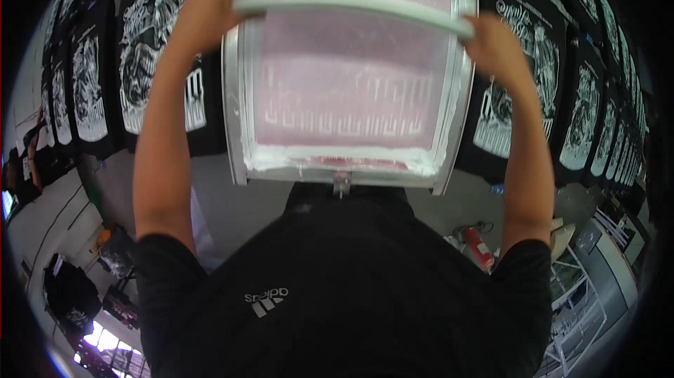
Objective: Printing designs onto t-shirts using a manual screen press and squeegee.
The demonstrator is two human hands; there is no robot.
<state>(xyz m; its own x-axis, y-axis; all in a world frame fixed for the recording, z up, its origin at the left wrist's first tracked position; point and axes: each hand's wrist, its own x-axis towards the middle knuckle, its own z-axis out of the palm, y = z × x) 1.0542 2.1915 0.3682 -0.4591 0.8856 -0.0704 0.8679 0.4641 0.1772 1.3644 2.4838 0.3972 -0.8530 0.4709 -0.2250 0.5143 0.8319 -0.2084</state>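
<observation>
A long pale squeegee [351, 2] spans the width of a screen-printing frame [233, 111]. My left hand [213, 14] grips its left end and my right hand [496, 44] grips its right end; both hands are a little blurred. Beneath the squeegee lies the frame's pinkish mesh [344, 76], with a pattern of pale bars toward its near side. White ink [270, 157] is smeared along the near edge and the sides of the mesh. A small metal clamp [341, 181] sits at the middle of the frame's near edge. Whatever is under the mesh is hidden.
Black shirts with white prints lie in rows to the left [161, 62] and right [523, 83] of the frame. A red cylinder [479, 248] stands on the floor at lower right, near a white metal rack [579, 308]. Another person's arm [33, 160] shows at far left.
</observation>
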